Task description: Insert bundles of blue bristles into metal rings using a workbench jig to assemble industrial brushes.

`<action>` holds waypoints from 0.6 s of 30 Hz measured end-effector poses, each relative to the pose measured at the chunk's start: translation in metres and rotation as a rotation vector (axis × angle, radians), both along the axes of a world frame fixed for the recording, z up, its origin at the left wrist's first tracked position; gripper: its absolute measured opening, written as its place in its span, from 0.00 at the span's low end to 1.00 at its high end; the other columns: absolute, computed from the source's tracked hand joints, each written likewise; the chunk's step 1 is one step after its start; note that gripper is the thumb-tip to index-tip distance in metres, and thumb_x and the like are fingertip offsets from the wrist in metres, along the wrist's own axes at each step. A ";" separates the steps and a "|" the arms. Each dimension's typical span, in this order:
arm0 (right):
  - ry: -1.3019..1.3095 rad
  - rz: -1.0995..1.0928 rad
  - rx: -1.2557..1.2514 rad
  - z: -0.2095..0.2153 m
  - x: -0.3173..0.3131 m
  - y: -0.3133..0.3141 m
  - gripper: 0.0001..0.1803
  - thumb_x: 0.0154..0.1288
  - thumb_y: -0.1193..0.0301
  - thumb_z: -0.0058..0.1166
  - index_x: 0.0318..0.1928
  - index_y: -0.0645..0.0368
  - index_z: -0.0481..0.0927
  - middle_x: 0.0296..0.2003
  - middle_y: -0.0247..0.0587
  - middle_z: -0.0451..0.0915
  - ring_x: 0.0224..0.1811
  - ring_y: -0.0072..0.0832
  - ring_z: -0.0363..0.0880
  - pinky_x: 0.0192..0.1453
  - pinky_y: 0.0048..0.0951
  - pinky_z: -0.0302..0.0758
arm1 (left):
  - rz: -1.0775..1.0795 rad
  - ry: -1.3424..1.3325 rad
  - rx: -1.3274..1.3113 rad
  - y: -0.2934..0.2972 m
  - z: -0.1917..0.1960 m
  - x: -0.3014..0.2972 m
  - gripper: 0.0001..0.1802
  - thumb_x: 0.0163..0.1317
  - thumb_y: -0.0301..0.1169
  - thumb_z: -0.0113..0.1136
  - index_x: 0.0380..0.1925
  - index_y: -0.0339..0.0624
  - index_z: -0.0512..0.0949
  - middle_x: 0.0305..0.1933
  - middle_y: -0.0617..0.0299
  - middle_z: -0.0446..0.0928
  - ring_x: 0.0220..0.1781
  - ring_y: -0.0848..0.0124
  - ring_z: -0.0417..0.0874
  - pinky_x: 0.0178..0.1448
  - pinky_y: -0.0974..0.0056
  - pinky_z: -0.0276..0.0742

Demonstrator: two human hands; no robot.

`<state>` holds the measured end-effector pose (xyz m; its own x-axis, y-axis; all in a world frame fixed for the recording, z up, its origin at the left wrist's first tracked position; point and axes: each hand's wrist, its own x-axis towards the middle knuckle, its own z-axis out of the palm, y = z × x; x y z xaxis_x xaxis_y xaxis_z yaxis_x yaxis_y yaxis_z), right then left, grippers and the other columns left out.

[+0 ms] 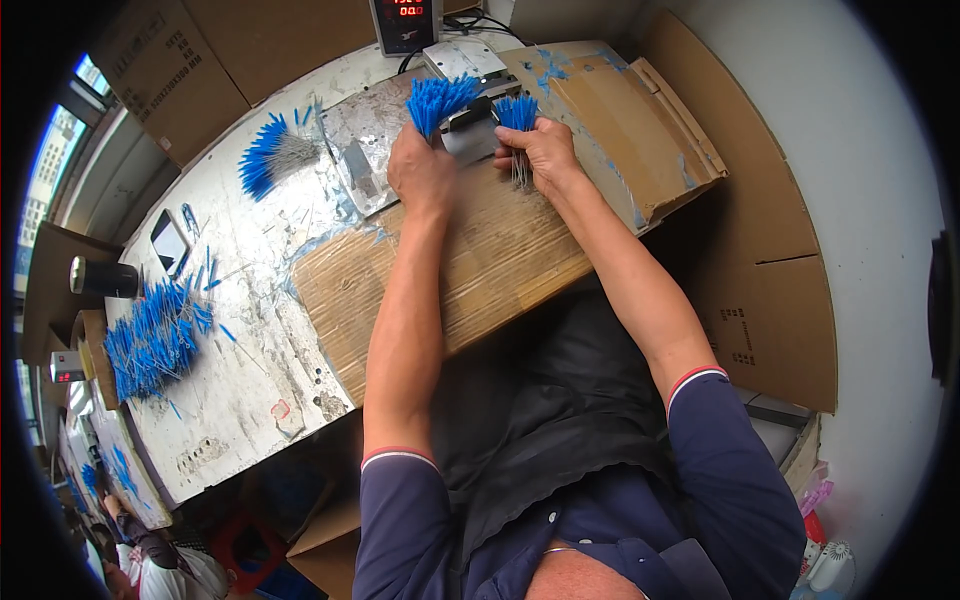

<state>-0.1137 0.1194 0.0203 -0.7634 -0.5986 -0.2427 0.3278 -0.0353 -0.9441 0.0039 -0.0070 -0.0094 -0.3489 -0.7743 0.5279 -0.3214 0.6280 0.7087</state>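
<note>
At the far end of the tabletop (250, 400), by the small metal machine (470, 128), I log: left hand (422, 172) clenched around one blue-tipped bundle (438, 100), right hand (540, 150) gripping another (518, 112); step judged feeding, next needing tips aligned.

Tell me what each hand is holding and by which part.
Left hand grips a bundle of blue-tipped pieces below the blue ends. Right hand grips a second, smaller bundle around its middle.
</note>
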 end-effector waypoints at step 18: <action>0.103 -0.092 0.090 0.008 -0.005 -0.018 0.10 0.52 0.85 0.62 0.33 0.69 0.73 0.25 0.48 0.80 0.19 0.33 0.82 0.19 0.33 0.83 | -0.027 0.030 0.015 -0.002 0.001 -0.001 0.10 0.64 0.33 0.64 0.43 0.44 0.80 0.36 0.46 0.83 0.40 0.44 0.84 0.44 0.47 0.76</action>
<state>-0.1183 0.1015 0.0283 -0.8375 -0.5044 -0.2102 0.2286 0.0259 -0.9732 0.0032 -0.0090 -0.0083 -0.3540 -0.7729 0.5266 -0.2827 0.6251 0.7275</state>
